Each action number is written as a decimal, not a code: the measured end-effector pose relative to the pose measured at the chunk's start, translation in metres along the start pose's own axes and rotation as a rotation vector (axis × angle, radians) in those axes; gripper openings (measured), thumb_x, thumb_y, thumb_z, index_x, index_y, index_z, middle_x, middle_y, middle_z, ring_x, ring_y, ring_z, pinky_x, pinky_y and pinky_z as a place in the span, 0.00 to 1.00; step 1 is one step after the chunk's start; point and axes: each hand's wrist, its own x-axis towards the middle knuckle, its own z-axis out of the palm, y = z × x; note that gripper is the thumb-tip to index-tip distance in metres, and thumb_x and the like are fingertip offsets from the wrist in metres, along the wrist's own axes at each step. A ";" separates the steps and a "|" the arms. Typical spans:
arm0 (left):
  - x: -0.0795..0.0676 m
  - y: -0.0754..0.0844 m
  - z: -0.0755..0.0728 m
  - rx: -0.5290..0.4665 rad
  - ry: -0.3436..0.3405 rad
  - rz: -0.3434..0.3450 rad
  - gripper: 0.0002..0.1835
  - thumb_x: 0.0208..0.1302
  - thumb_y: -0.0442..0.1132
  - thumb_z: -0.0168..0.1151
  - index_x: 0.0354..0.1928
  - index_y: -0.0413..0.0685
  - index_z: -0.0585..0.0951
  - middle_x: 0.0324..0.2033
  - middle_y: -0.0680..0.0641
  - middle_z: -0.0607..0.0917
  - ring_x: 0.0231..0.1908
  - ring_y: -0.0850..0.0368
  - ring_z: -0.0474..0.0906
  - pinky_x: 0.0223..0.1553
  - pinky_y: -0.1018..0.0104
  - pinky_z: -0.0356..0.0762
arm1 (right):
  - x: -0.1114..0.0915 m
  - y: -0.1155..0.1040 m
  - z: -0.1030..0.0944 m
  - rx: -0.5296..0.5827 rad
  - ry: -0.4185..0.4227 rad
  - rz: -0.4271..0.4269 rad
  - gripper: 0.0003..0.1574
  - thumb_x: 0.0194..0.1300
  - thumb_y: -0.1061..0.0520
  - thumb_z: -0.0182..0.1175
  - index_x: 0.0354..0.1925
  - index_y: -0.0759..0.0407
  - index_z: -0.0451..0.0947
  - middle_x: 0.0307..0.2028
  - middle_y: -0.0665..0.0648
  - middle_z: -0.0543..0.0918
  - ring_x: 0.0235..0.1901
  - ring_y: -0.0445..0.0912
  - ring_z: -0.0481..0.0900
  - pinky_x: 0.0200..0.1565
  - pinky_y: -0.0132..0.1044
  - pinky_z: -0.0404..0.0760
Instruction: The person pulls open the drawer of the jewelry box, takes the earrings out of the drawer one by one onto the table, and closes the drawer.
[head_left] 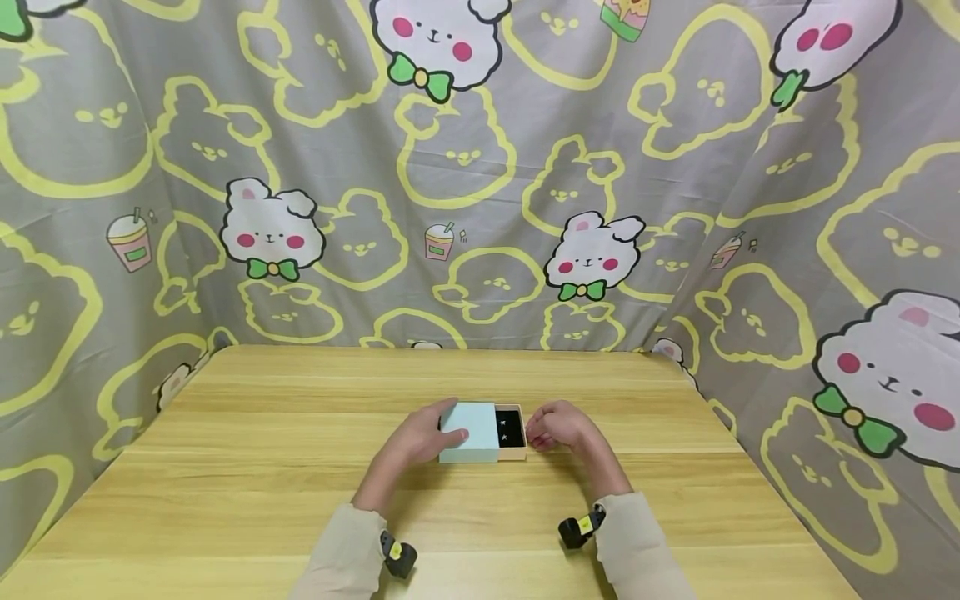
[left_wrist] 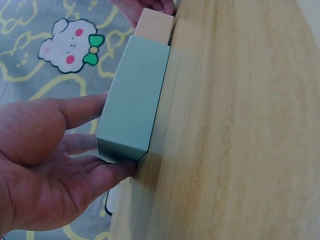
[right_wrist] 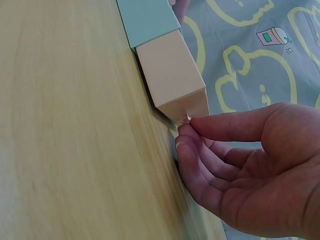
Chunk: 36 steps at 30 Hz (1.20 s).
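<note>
A small pale-blue jewelry box (head_left: 468, 429) lies on the table, its peach inner drawer (head_left: 513, 454) partly out on the right. On the drawer's black lining (head_left: 510, 419) sit two small silvery pieces, perhaps earrings. My left hand (head_left: 422, 433) holds the blue sleeve from the left, thumb on top; in the left wrist view its fingers reach around the sleeve's end (left_wrist: 120, 150). With thumb and fingertips, my right hand (right_wrist: 245, 165) pinches a small ribbon tab (right_wrist: 186, 119) on the drawer's end face.
The box stands near the middle of a light wooden table (head_left: 300, 400). Behind and beside the table hangs a grey curtain (head_left: 480, 275) with cartoon prints. Each sleeve cuff carries a black wrist camera (head_left: 577, 531).
</note>
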 end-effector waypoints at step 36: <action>-0.001 0.000 0.002 -0.019 -0.002 -0.024 0.36 0.68 0.50 0.67 0.74 0.48 0.69 0.68 0.36 0.75 0.63 0.39 0.74 0.62 0.39 0.72 | -0.024 -0.041 0.001 -0.157 0.085 -0.100 0.06 0.66 0.63 0.64 0.41 0.66 0.81 0.37 0.64 0.85 0.36 0.56 0.83 0.46 0.50 0.84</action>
